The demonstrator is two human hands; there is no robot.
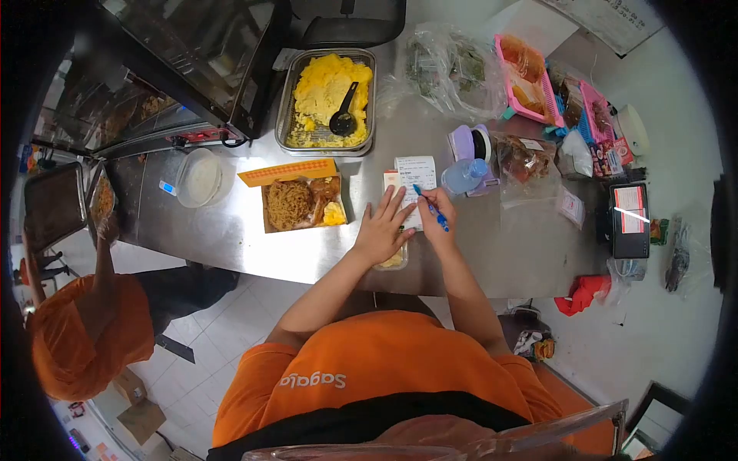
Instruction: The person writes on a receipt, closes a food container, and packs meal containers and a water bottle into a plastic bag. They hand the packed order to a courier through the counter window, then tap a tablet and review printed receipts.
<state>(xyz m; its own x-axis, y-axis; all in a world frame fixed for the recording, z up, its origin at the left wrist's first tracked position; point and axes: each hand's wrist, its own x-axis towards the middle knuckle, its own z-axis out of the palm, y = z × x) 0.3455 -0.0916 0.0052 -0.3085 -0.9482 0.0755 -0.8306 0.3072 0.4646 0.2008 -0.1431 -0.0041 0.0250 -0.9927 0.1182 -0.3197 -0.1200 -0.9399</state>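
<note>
The blue pen slants over the lower part of the printed receipt, its long axis diagonal: the tip points away from me and to my left, and the butt end angles back toward me and to my right. I have it pinched between the fingers of my right hand; whether the tip touches the paper I can't tell. The receipt lies lengthwise, its long axis running straight away from me, and my left hand rests on its left side, fingers spread and grasping nothing. From beneath that hand peeks a clear container, near the edge of the steel table.

Just right of the receipt is a clear bluish bottle. To my left sits a box of noodles, its flap raised; beyond it, a tray of yellow food holds a black ladle.
</note>
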